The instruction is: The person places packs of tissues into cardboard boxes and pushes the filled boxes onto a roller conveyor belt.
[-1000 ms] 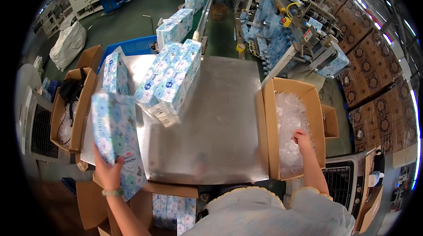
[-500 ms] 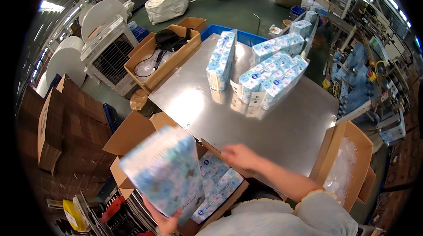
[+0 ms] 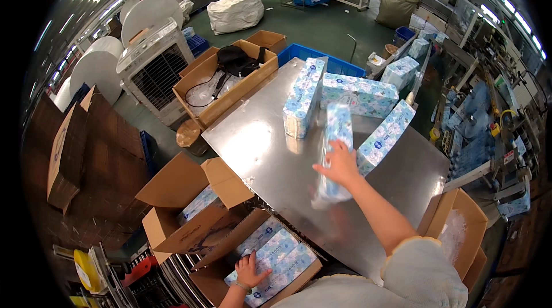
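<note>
Pack (image 3: 339,127) beneath right hand (image 3: 340,164) (half-spread, grip unclear); left hand (image 3: 249,272), splayed, on boxed packs (image 3: 284,256).

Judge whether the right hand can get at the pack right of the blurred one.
Likely yes: the right hand is beside the neighbouring pack, with no visible barrier, though it's on the blurred pack.

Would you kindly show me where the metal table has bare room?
The metal table is bare between the open carton flap and the right hand and between the right forearm and the plastic-filled carton. Packs crowd its far end.
</note>
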A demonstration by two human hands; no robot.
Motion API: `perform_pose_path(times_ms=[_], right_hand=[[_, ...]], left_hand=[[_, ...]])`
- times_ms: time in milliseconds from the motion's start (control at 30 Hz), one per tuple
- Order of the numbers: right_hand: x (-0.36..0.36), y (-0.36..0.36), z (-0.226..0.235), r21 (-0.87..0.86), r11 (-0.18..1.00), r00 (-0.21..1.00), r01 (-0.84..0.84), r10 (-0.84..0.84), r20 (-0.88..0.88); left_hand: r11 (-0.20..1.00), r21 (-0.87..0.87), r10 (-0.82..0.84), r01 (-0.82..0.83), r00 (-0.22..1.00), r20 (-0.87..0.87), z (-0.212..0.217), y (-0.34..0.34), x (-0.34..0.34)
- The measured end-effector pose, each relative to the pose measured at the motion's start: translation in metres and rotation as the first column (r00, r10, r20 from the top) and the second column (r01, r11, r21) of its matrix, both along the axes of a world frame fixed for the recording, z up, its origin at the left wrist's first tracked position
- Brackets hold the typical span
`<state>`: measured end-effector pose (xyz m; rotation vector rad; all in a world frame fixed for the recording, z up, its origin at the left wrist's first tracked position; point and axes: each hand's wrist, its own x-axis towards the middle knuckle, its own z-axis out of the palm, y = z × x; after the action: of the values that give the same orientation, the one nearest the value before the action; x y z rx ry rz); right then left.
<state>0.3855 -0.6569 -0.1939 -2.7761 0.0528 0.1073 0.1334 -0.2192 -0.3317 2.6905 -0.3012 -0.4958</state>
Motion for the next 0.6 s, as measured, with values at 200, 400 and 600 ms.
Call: perform_pose_path(times_ms=[200,400,600], right_hand=[[-0.075,0.058,0.009,-0.295,0.954,0.969,-0.049,0.117,0.220],[-0.094,0.053,0.028,-0.336,0.895,0.914,-0.293,0.365,0.175],[-0.052,0.033,0.170,-0.587,0.803,0.613,-0.108,0.518,0.597]], left_hand=[[0.996,0.082,0.033,-0.037,0.998,0.047,-0.009,-0.021,-0.009],[0.994,0.101,0.040,-0.049,0.995,0.094,-0.013,-0.028,-0.017],[0.996,0.067,0.052,-0.058,0.995,0.083,-0.009,-0.022,-0.024]])
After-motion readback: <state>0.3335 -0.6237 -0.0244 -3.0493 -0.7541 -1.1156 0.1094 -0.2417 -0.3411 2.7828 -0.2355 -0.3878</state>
